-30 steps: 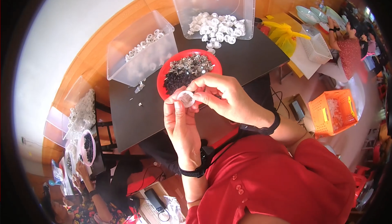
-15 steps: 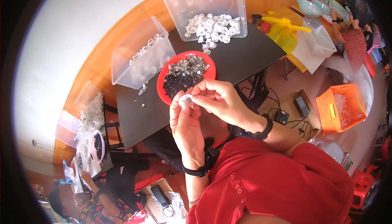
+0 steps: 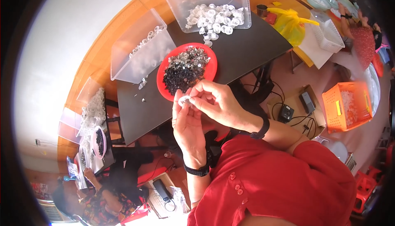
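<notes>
Held in front of me, a small white, ring-like plastic piece [image 3: 184, 100] sits between the fingertips of both hands. My left hand [image 3: 188, 129] pinches it from the left, palm turned up. From the right, my right hand [image 3: 220, 104] closes thumb and fingers on it, partly covering it. Just beyond the fingertips is a red plate [image 3: 212, 67] on the dark table. Small black parts [image 3: 177, 78] fill its near side and shiny metallic pieces [image 3: 190, 56] its far side; whether my fingers also hold such a part is too small to tell.
Behind the plate, a clear bin [image 3: 247, 3] lies tipped, white plastic pieces [image 3: 216, 18] spilling out. Another clear bin [image 3: 135, 63] stands left on the dark table [image 3: 140, 119]. An orange crate [image 3: 335, 115] is at right. Co-workers sit at lower left [image 3: 103, 201] and upper right [image 3: 362, 45].
The view has shifted slightly, so the plate and bins appear a little higher. Both hands stay together on the white piece, fingers slightly repositioned.
</notes>
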### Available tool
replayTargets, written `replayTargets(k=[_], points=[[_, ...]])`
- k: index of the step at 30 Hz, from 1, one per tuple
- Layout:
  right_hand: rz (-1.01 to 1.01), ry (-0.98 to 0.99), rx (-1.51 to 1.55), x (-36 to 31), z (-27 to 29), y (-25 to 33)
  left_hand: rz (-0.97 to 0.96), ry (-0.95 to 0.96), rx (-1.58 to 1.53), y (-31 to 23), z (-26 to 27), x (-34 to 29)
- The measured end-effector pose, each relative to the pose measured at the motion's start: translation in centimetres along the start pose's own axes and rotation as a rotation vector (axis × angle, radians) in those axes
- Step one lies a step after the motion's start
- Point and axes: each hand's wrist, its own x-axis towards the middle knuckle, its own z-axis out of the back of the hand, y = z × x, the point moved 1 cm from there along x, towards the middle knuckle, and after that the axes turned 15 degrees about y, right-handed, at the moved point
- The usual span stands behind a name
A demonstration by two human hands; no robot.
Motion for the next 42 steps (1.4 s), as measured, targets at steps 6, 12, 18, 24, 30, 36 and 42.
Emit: replayTargets(k=[6, 12, 18, 24, 30, 36, 42], points=[[-0.133, 0.120, -0.126, 0.4, 1.3, -0.1, 0.039, 0.005, -0.200, 0.6, 3.3, 0.5], [-0.086, 0.181, -0.921, 3.4, 7.7, -4.5, 0.033, -0.146, -0.209, 0.3, 5.8, 0.9], [-0.231, 0.632, -1.143, 6.8, 7.4, -6.2, 0.033, -0.217, -0.186, 0.1, 6.9, 1.3], [-0.247, 0.358, -1.142, 8.0, 7.7, -6.0, 0.018, -0.220, -0.110, -0.2, 7.6, 1.8], [-0.305, 0.511, -1.136, 7.5, 7.6, -5.8, 0.033, -0.210, -0.062, 0.0, 7.1, 2.9], [-0.214, 0.643, -1.207, 8.0, 7.0, -6.6, 0.050, -0.123, -0.053, 0.3, 7.2, 3.3], [-0.152, 0.641, -1.229, 8.0, 6.4, -6.8, 0.030, -0.178, 0.053, 0.0, 7.0, 3.5]])
